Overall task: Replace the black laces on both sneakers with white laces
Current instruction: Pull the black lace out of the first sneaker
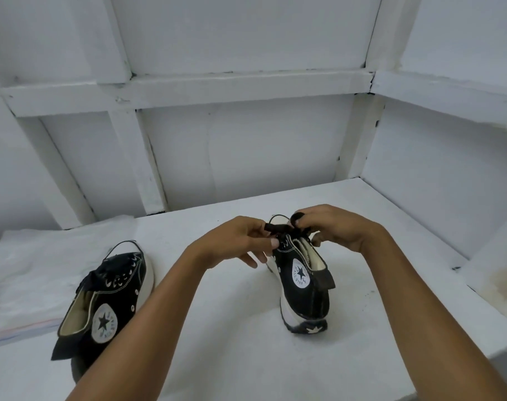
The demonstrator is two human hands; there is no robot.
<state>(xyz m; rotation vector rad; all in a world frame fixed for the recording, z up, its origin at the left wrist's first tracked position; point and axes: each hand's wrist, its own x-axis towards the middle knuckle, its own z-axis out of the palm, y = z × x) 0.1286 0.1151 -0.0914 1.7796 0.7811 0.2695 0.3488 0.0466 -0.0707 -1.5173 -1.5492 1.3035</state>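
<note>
Fingertips (273, 243) of the left hand (240, 241) pinched a black lace (276, 228) between thumb and forefinger, the other fingers hanging loose below. Just beside them the right hand (333, 228) had its fingers curled tight on the same lace. The lace sat at the top eyelets of the right sneaker (303, 285), which stood on its sole near the middle of the table (232, 328), heel toward the person. Well apart, to the left, stood the left sneaker (110, 299), also heel-near; whether a lace ran through its eyelets could not be told from that angle. A crumpled white sheet (29, 270) lay along the table's left side.
</note>
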